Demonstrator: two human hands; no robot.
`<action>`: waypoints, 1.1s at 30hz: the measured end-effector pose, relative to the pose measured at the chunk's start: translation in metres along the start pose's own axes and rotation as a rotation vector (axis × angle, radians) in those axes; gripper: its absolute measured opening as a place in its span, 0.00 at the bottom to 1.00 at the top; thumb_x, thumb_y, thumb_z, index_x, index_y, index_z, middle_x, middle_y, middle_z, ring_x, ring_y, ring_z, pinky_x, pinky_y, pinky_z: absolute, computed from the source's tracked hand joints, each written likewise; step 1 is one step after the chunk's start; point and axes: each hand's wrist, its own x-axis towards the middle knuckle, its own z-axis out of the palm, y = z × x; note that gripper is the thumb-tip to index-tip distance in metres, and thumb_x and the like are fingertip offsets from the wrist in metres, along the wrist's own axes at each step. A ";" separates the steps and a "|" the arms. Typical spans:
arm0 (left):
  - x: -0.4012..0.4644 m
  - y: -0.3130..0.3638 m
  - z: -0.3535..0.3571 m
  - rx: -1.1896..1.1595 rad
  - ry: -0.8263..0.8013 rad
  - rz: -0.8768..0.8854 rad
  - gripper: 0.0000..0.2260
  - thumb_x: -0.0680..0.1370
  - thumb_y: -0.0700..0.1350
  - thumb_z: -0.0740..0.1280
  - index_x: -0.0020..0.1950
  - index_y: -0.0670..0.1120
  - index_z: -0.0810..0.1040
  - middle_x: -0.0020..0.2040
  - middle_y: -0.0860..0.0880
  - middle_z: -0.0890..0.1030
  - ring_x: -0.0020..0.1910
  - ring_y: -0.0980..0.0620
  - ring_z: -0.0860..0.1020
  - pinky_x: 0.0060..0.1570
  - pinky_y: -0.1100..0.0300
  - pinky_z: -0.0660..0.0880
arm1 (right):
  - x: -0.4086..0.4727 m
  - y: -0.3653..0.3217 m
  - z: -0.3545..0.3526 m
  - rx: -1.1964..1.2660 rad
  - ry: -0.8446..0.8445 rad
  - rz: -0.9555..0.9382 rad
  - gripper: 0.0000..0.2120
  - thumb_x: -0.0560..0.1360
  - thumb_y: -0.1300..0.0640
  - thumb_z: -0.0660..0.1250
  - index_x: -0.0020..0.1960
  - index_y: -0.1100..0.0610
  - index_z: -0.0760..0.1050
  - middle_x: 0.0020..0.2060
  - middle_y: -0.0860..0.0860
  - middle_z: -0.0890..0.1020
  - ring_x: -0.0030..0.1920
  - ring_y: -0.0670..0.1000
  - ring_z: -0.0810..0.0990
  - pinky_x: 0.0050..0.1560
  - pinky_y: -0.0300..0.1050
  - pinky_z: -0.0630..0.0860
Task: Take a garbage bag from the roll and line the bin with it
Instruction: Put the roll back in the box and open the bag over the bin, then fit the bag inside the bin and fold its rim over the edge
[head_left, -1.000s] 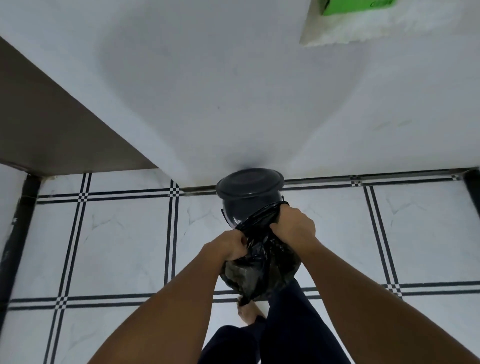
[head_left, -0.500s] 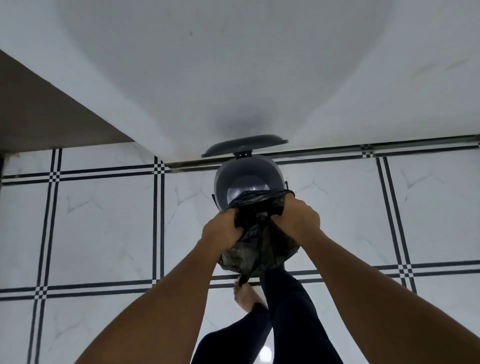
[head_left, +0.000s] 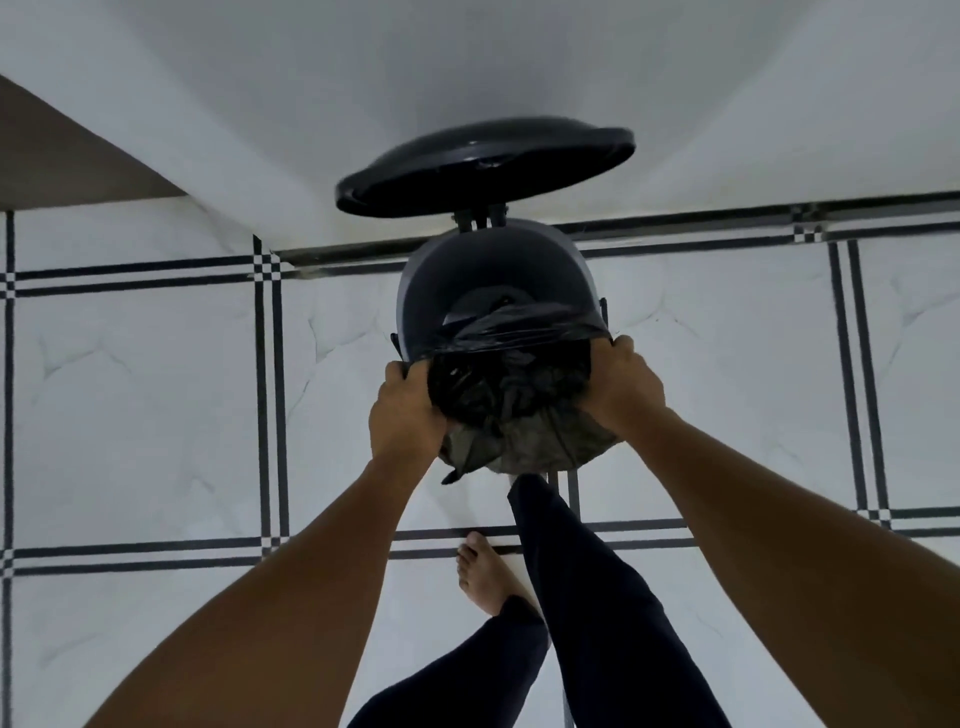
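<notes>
Bin: round and dark, standing on the tiled floor against the white wall; lid raised.
Bag: black, its mouth stretched over the near rim of the bin, the rest bunched outside, in front of the bin.
Left hand: grip closed on the bag's edge at the bin's left rim.
Right hand: grip closed on the bag's edge at the right rim.
Foot: bare, on the floor below the bin.

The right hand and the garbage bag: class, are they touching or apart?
Touching. The head view shows the right hand gripping the garbage bag at the bin's rim.
</notes>
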 end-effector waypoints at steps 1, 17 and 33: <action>0.000 -0.003 0.003 -0.005 0.025 -0.010 0.22 0.77 0.39 0.69 0.70 0.45 0.72 0.61 0.42 0.74 0.52 0.39 0.79 0.49 0.46 0.81 | 0.002 0.001 0.002 -0.049 0.042 -0.012 0.18 0.74 0.61 0.67 0.63 0.57 0.69 0.55 0.58 0.72 0.53 0.61 0.77 0.44 0.51 0.70; 0.056 -0.018 -0.008 -0.264 0.163 -0.347 0.17 0.81 0.42 0.62 0.71 0.45 0.72 0.63 0.40 0.75 0.53 0.37 0.79 0.49 0.50 0.72 | 0.063 -0.018 -0.011 0.334 0.278 0.029 0.20 0.74 0.70 0.56 0.65 0.66 0.73 0.64 0.63 0.72 0.64 0.66 0.72 0.65 0.58 0.74; 0.118 0.026 -0.022 -0.841 0.392 -0.444 0.08 0.80 0.43 0.62 0.45 0.47 0.80 0.43 0.49 0.82 0.39 0.53 0.77 0.41 0.60 0.75 | 0.117 -0.043 -0.033 0.781 0.235 0.114 0.11 0.76 0.54 0.56 0.36 0.57 0.67 0.47 0.55 0.72 0.40 0.54 0.71 0.45 0.47 0.67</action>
